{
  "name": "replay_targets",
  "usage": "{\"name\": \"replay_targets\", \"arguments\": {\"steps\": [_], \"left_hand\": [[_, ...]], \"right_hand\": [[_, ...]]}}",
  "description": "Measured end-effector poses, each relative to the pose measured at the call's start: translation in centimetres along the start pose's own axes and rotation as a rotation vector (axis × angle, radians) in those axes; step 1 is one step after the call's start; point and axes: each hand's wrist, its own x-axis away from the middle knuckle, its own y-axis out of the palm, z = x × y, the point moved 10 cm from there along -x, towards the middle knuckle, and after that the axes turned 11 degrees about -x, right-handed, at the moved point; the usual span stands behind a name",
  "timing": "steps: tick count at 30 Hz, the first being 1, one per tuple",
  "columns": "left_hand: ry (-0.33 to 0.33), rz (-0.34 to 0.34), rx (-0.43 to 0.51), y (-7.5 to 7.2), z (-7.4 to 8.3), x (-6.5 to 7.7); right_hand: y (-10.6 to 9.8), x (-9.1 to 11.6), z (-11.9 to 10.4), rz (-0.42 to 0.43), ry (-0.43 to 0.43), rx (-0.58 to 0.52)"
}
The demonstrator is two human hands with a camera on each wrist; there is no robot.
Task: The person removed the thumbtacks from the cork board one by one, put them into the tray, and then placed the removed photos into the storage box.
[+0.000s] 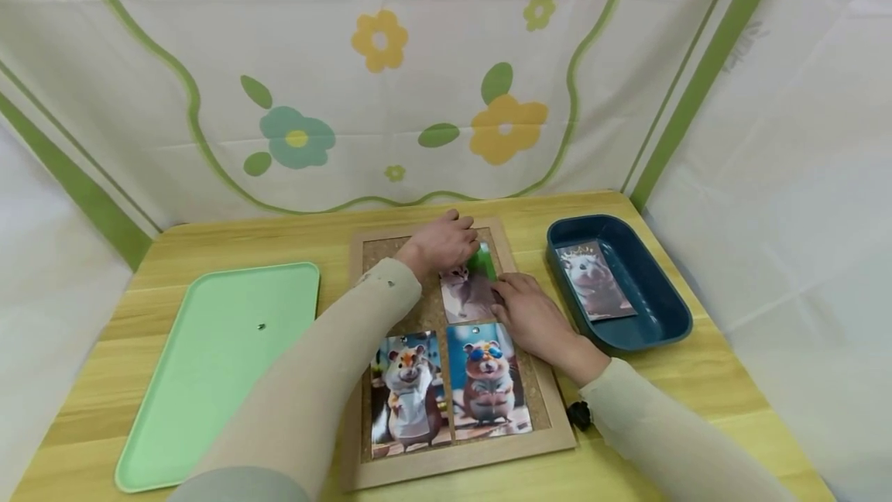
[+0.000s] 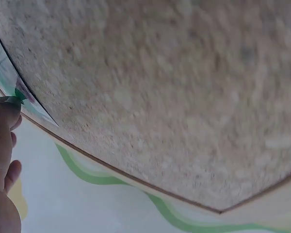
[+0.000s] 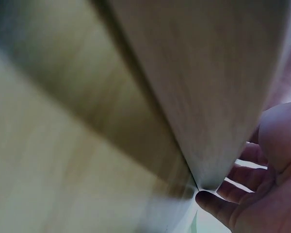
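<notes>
My left hand (image 1: pixel 444 243) is at the top of a photo card (image 1: pixel 465 299) of a greyish animal on a corkboard (image 1: pixel 420 318). In the left wrist view its thumb (image 2: pixel 9 109) presses on the card near its edge; anything under the thumb is hidden. My right hand (image 1: pixel 533 314) rests at the right side of that card, fingers reaching over the board's wooden frame (image 3: pixel 203 121). Below, a hamster card with an apron (image 1: pixel 411 401) and one with sunglasses (image 1: pixel 488 390) lie side by side, each with a silver tack at its top.
A pale green tray (image 1: pixel 216 362) on the left holds a small silver tack (image 1: pixel 262 326). On the right, a dark blue bin (image 1: pixel 651 293) contains another animal card (image 1: pixel 595 281). A flowered cloth (image 1: pixel 418 99) hangs behind the wooden table (image 1: pixel 697 424).
</notes>
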Motion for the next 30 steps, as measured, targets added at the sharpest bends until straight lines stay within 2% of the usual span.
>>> {"name": "replay_targets", "arguments": {"steps": [11, 21, 30], "left_hand": [[0.056, 0.014, -0.082, -0.06, -0.21, -0.06], [0.062, -0.025, -0.08, 0.02, -0.27, -0.34], [0.069, -0.015, -0.099, 0.24, -0.31, -0.56]], "right_hand": [[0.08, -0.06, -0.21, 0.003, -0.005, 0.001], [0.13, -0.16, -0.17, 0.008, -0.009, 0.003], [0.18, -0.02, 0.14, 0.005, 0.008, 0.003]]}}
